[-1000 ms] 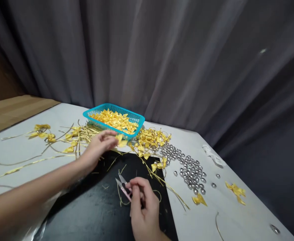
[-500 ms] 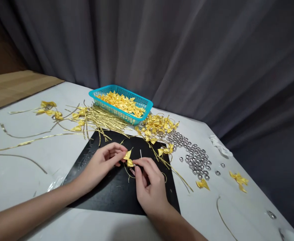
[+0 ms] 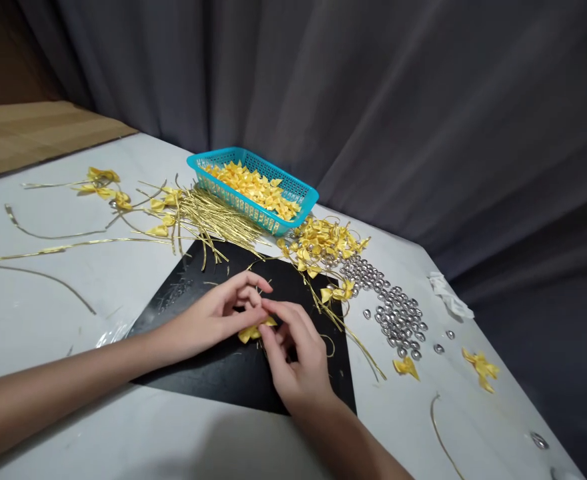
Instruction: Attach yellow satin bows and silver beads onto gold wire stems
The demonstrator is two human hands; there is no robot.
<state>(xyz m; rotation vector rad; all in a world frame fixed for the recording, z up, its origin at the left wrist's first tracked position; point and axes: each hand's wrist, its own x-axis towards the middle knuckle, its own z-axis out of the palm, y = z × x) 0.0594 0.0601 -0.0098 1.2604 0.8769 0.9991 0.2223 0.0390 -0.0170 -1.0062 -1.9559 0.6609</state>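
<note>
Over the black mat (image 3: 203,373), both my hands meet around a yellow ribbon bow (image 3: 251,332). My left hand (image 3: 228,310) is closed, its thumb across the top of the bow and the index finger bent above. From the right, my right hand (image 3: 298,350) pinches at the bow's edge, thumb and index finger close to my left fingertips. Fingers cover part of the bow, and any wire between them is hidden. Thin gold wire bits lie on the mat around the hands.
Behind the mat stands a blue plastic basket (image 3: 309,200) of yellow bows, beside a pile of gold twist ties (image 3: 218,217). More bows (image 3: 326,240) and many silver beads (image 3: 398,317) lie to the right. A crumpled white wrapper (image 3: 449,295) sits near the table's right edge.
The bow has turned and sits lower between my fingers, now partly covered. My left thumb has come across it and my hands have drawn together. The camera view has tilted slightly.
</note>
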